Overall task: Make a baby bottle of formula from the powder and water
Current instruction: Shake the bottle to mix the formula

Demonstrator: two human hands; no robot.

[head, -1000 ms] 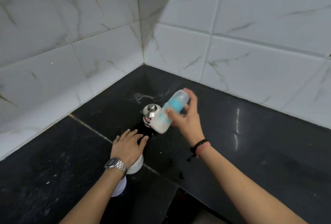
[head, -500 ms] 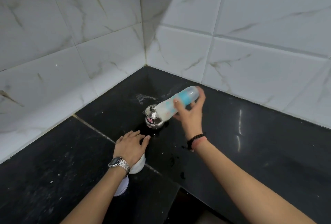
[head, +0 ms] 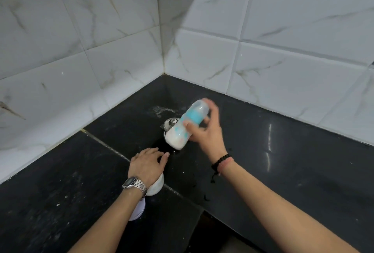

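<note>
My right hand (head: 206,133) grips a capped baby bottle (head: 187,124) with a blue band, tilted with its base down-left and its clear cap up-right. White milky liquid fills its lower end, and the bottle looks motion-blurred. My left hand (head: 146,164) rests palm-down on top of a white container (head: 155,186) on the black counter (head: 283,171), fingers spread over its lid. Behind the bottle stands a small steel kettle (head: 169,124), mostly hidden by it.
A round white lid or dish (head: 137,211) lies under my left forearm. White marble tiles form a wall corner (head: 162,50) behind the counter. Water spots and dark specks mark the counter near the kettle. The counter edge steps inward at the bottom centre.
The bottle has swung in my right hand: base up-left half a second ago, now back down-left and lower. My left hand has stayed on the white container.
</note>
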